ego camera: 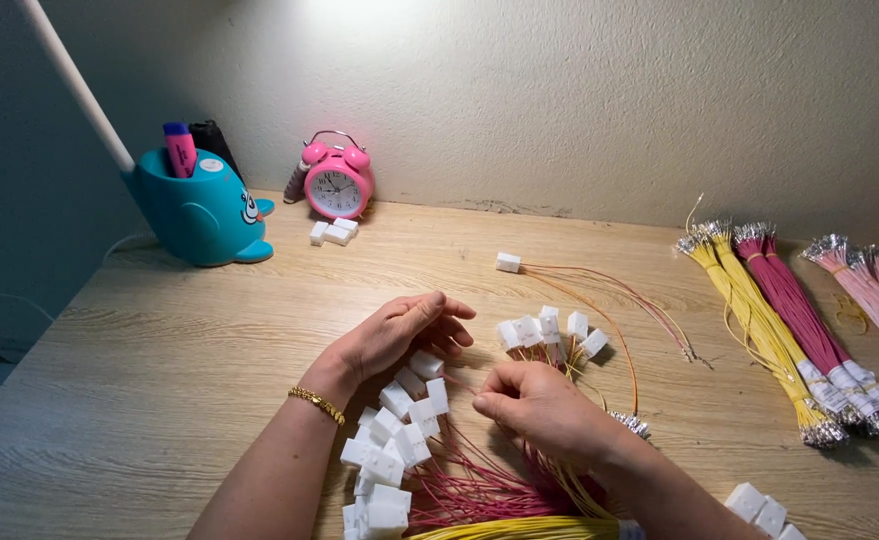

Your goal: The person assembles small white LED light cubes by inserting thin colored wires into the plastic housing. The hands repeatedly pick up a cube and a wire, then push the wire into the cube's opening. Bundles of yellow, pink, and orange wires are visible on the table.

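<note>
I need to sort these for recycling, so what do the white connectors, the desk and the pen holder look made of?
Connectors: probably moulded plastic, matte white, with crisp blocky edges. Desk: wood or wood-look laminate, pale with streaked grain; which one cannot be told. Pen holder: likely smooth plastic, teal, with rounded cartoon shaping and a soft sheen.

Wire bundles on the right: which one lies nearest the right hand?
The yellow bundle, leftmost of the three. The magenta bundle lies just beyond it and the pale pink bundle farthest, at the frame edge from the right hand.
</note>
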